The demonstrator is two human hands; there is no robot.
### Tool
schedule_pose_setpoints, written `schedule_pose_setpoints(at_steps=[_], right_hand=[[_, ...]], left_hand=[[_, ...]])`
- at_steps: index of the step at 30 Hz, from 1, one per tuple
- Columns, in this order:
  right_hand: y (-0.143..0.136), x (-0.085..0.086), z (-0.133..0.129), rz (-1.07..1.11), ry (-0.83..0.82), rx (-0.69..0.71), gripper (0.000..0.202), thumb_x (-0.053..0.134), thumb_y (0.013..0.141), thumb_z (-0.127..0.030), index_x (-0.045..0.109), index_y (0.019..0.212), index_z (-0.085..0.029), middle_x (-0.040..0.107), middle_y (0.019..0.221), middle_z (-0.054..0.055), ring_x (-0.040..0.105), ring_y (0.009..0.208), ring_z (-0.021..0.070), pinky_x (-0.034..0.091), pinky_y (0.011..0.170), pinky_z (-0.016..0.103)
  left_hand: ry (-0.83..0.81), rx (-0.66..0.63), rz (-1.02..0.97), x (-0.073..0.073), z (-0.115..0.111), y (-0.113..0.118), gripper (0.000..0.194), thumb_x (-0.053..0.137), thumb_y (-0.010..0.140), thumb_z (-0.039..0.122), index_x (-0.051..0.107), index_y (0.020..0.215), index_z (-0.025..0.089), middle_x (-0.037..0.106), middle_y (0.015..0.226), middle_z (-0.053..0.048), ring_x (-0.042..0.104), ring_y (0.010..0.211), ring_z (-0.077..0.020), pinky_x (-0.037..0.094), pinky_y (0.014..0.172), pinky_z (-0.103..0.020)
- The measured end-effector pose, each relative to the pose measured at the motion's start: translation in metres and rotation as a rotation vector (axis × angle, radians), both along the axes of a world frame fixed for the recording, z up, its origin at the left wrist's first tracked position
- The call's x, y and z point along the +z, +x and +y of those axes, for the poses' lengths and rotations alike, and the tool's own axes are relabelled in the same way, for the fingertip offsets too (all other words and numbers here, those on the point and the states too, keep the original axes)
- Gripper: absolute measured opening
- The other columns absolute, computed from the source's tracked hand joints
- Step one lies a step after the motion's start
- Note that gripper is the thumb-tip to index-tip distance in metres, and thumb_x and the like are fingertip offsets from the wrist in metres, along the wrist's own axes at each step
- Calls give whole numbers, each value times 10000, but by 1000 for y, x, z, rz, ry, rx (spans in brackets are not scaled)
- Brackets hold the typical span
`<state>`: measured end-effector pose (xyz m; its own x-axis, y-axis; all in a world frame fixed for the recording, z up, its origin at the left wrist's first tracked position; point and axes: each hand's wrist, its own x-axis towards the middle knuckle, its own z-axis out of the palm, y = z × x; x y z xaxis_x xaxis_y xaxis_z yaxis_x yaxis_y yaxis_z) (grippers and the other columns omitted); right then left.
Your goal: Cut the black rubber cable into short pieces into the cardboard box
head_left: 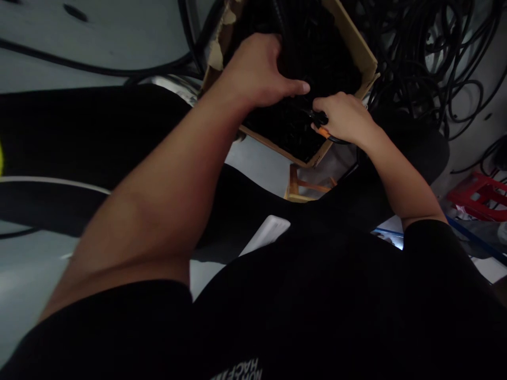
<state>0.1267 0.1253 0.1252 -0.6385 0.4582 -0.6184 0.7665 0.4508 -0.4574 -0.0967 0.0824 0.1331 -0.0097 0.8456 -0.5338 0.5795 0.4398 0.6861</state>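
My left hand (259, 71) reaches over an open cardboard box (277, 148). Its thumb stretches out to the right, while the other fingers curl down into dark shadow, around something too dark to make out. In the box lies a mass of black pieces (328, 58), and a black ribbed tube (282, 16) runs near the left hand's fingers. Close by on the right, my right hand (344, 116) is closed around a hand tool with black and orange handles (322, 122). The tool's tip points toward the left thumb; whether it is scissors or pliers is unclear.
Tangled black cables (420, 58) lie to the right of the box, and a thick black hose (99, 70) crosses the floor at left. A wooden frame (295, 184) stands below the box. A red plastic stool (477, 195) is at the far right.
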Motion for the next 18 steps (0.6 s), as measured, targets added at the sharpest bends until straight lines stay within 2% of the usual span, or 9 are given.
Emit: schedule_pose_setpoints(at_steps=[4,7,9,11,13,16,18], right_hand=[[6,-6,0,-70,28,50,77,823,986,-279,835,1056,-246,813,943,123,771,1030,380,560,852,458],[23,-12,8,-118,37,75,154,821,957,-282,829,1104,-235,832,1014,137,765,1038,388,566,858,464],[36,-13,19,-102,44,49,192,812,959,-317,821,1133,-237,842,1062,140,758,1067,385,570,867,456],[45,-9,30,-79,86,-26,222,789,979,-352,812,1162,-229,847,1130,157,755,1115,385,571,900,455],[47,2,38,-8,121,-128,256,758,1012,-379,796,1204,-212,843,1194,165,756,1150,362,569,954,448],[33,23,37,301,-10,-305,365,693,1083,-479,735,1346,-230,821,1337,130,772,1143,280,592,974,395],[18,33,30,428,-109,-419,477,679,1092,-604,693,1455,-296,811,1364,87,783,1132,265,609,908,384]], left_hand=[[-10,-9,-36,2,2,-4,381,910,1019,267,834,1372,143,889,1331,-75,755,1121,-264,627,1150,-466],[-48,39,-87,-4,3,-6,391,901,1005,194,771,1371,158,862,1452,-93,769,1205,-273,626,1179,-488],[-52,102,-216,-9,1,-8,386,872,980,118,723,1328,193,843,1507,-86,780,1253,-256,628,1201,-473],[-39,141,-357,-14,-2,-8,327,837,947,77,705,1212,216,860,1449,-85,793,1229,-245,630,1209,-487],[-21,159,-463,-15,-5,-8,262,834,928,105,705,1120,229,881,1358,-80,795,1173,-240,625,1209,-522],[6,154,-548,-10,-6,-5,187,851,926,209,730,1064,244,897,1289,-54,782,1102,-218,613,1205,-511],[13,88,-481,-5,-6,-2,149,841,946,280,742,1053,252,905,1257,-33,773,1100,-202,618,1174,-460]])
